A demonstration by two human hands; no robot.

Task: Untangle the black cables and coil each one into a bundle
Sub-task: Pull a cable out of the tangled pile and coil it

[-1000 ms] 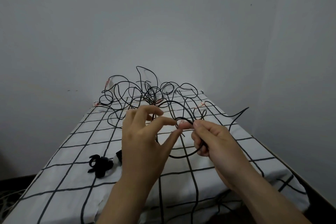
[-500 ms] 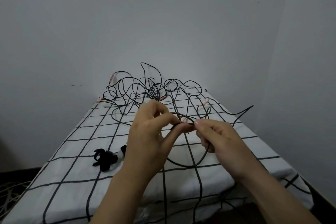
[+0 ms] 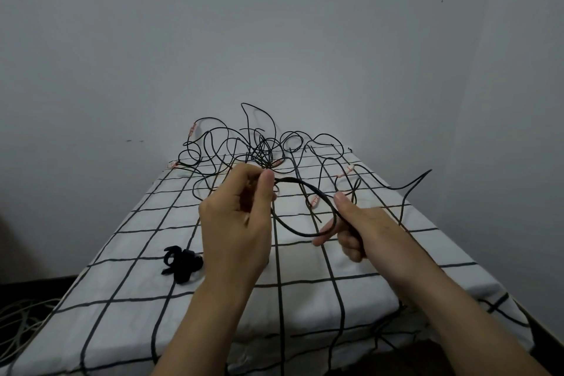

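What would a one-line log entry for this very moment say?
phase: coiling a cable | left hand: pinches cable loop | right hand: grips loop's right side | tangle: uncoiled, far end of table

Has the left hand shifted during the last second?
Yes. Against the checked cloth, the left hand drew left and farther away, parting from the right hand.

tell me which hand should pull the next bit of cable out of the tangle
Probably the left hand: its fingers pinch the loop at the end nearest the tangle, while the right hand grips the loop's near side and can steady it.
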